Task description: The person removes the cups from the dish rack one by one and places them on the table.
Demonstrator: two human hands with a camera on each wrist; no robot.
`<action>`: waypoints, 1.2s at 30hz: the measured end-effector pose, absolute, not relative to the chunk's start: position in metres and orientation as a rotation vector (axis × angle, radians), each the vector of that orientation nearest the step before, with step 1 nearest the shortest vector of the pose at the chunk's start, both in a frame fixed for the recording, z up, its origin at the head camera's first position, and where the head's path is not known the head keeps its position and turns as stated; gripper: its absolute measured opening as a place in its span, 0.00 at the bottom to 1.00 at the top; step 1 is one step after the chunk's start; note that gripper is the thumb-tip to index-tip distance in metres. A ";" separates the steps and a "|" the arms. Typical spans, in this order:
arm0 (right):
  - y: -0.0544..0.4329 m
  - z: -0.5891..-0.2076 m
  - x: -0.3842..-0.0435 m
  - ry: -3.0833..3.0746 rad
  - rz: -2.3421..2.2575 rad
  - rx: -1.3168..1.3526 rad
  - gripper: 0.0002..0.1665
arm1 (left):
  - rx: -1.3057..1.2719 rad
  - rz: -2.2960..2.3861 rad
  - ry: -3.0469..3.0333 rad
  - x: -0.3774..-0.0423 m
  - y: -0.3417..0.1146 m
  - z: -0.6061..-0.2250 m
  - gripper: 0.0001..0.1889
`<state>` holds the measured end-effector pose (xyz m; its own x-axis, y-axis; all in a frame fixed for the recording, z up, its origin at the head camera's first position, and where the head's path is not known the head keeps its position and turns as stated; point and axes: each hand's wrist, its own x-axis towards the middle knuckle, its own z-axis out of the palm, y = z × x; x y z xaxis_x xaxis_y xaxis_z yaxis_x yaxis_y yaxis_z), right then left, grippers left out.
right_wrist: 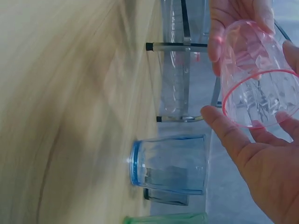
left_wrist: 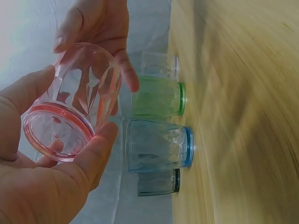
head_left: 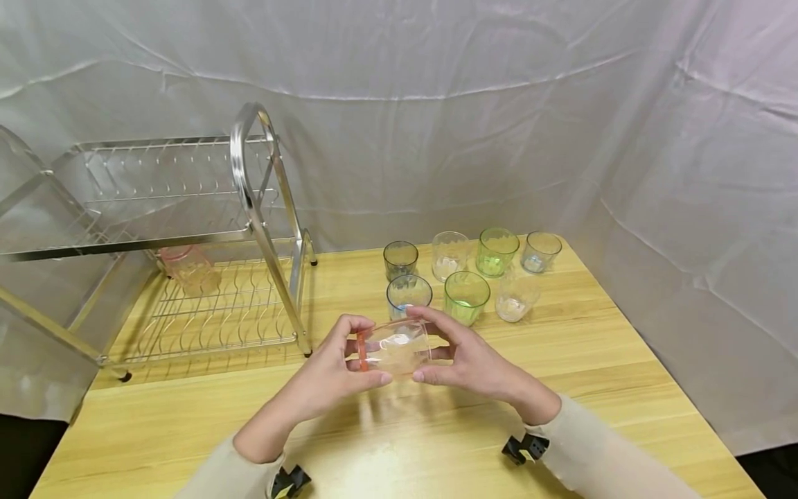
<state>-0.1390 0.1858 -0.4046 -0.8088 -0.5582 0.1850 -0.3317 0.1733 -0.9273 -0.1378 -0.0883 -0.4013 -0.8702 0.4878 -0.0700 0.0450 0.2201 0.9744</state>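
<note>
A clear pink drinking glass lies sideways in the air above the table, between both hands. My left hand grips it round the thick base end, which shows as a deeper pink ring in the left wrist view. The fingers and thumb of my right hand hold the rim end; in the right wrist view the open mouth of the glass faces that palm. Just behind the hands stand a blue glass and a green glass, both upright on the table.
Farther back stand a grey glass, a clear glass, another green glass and a pale blue glass. Another clear glass is nearer. At left, a metal two-tier dish rack has a pink glass on its lower tier.
</note>
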 end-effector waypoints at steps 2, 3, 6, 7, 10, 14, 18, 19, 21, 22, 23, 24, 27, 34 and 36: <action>0.185 -0.406 -0.139 2.225 -1.721 -0.870 0.54 | 0.497 1.692 2.136 -0.138 -0.088 -0.402 0.43; 0.184 -0.407 -0.138 2.223 -1.730 -0.868 0.53 | 0.495 1.690 2.138 -0.138 -0.087 -0.402 0.43; 0.184 -0.407 -0.138 2.228 -1.740 -0.862 0.51 | 0.493 1.677 2.158 -0.137 -0.087 -0.403 0.43; 0.183 -0.407 -0.138 2.231 -1.741 -0.863 0.51 | 0.493 1.673 2.164 -0.137 -0.087 -0.404 0.43; 0.183 -0.406 -0.138 2.244 -1.743 -0.865 0.49 | 0.493 1.660 2.183 -0.137 -0.087 -0.404 0.43; 0.184 -0.406 -0.138 2.275 -1.742 -0.878 0.47 | 0.470 1.669 2.180 -0.137 -0.088 -0.405 0.42; 0.187 -0.406 -0.139 2.339 -1.713 -0.875 0.47 | 0.423 1.705 2.243 -0.134 -0.094 -0.405 0.37; 0.187 -0.406 -0.139 2.357 -1.705 -0.872 0.47 | 0.406 1.724 2.273 -0.133 -0.097 -0.405 0.35; 0.189 -0.406 -0.140 2.395 -1.683 -0.858 0.47 | 0.379 1.774 2.358 -0.131 -0.102 -0.404 0.29; 0.190 -0.406 -0.140 2.411 -1.673 -0.852 0.47 | 0.364 1.806 2.409 -0.131 -0.106 -0.403 0.25; 0.190 -0.405 -0.141 2.424 -1.664 -0.846 0.47 | 0.352 1.852 2.456 -0.131 -0.109 -0.402 0.21; 0.191 -0.405 -0.142 2.433 -1.658 -0.844 0.46 | 0.330 1.889 2.517 -0.130 -0.113 -0.402 0.17; 0.194 -0.402 -0.143 2.467 -1.627 -0.838 0.46 | 0.259 1.976 2.731 -0.131 -0.125 -0.399 0.07; 0.204 -0.391 -0.144 2.665 -1.405 -0.791 0.49 | 0.105 2.009 3.016 -0.138 -0.143 -0.390 0.11; 0.207 -0.387 -0.144 2.721 -1.310 -0.765 0.49 | 0.082 1.990 3.026 -0.142 -0.146 -0.388 0.18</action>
